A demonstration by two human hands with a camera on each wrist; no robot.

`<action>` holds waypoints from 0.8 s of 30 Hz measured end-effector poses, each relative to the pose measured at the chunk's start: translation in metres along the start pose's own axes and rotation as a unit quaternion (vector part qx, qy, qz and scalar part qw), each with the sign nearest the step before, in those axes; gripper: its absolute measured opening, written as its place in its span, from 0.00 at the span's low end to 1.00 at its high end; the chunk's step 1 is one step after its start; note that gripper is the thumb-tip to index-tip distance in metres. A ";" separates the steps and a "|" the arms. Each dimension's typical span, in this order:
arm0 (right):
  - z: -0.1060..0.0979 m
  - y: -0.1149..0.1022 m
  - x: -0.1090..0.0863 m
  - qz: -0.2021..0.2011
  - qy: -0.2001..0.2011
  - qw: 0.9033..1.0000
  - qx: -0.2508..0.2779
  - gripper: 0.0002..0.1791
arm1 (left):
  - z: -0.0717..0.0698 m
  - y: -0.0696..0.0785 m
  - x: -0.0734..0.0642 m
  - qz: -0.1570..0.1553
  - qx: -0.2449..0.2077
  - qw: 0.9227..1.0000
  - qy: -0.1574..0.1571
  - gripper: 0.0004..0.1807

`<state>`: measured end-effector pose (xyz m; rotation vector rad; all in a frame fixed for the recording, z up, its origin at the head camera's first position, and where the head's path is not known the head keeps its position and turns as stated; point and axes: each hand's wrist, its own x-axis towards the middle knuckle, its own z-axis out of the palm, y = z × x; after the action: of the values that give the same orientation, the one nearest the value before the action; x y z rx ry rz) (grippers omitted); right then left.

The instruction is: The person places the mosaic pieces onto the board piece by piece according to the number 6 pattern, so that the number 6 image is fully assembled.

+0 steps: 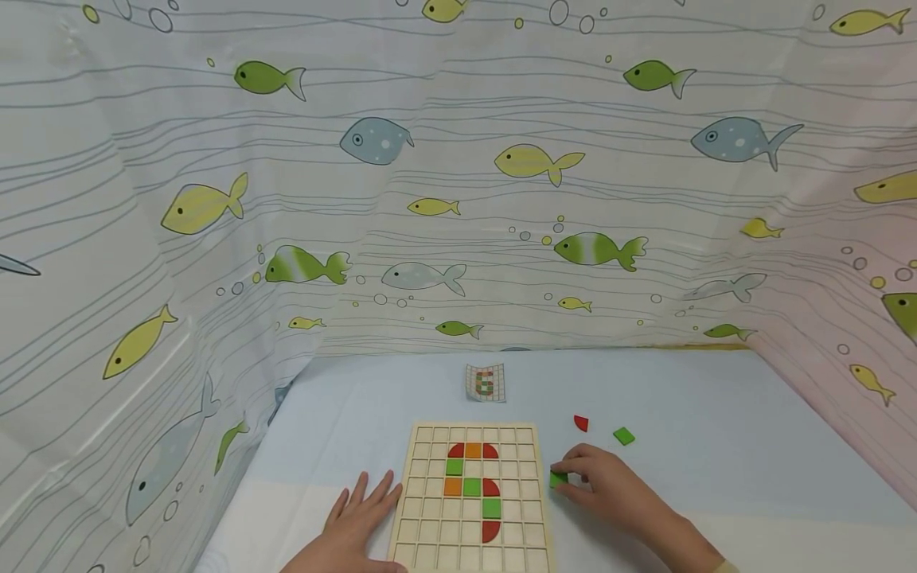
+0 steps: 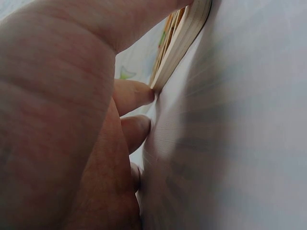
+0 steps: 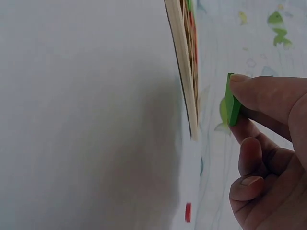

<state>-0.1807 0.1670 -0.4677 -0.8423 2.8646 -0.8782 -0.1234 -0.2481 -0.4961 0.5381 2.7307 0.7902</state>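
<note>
Between thumb and fingers, my right hand (image 1: 605,487) pinches a green square tile (image 3: 232,100), held above the table just right of the wooden grid board (image 1: 430,529). My left hand (image 1: 351,529) lies with fingers spread along the board's left edge; in the left wrist view its thumb and a fingertip touch the board's side (image 2: 180,43). Set in the board's cells are red quarter-round tiles (image 1: 490,532), green square tiles (image 1: 491,508) and orange square tiles (image 1: 453,486), forming a curved figure.
On the table right of the board lie a loose red quarter-round tile (image 1: 581,423) and a loose green square tile (image 1: 624,436). Behind the board is a small printed card (image 1: 485,383) with a coloured grid pattern. A fish-print curtain (image 1: 501,215) surrounds the table (image 1: 372,390).
</note>
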 end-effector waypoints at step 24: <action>0.041 -0.059 0.021 -0.120 -0.071 0.990 0.029 0.13 | 0.001 -0.001 0.001 0.012 0.004 1.000 0.005 0.60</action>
<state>-0.1628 0.0943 -0.4690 -1.2073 2.6406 -0.8777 -0.1240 -0.2485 -0.4974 0.5722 2.7417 0.7913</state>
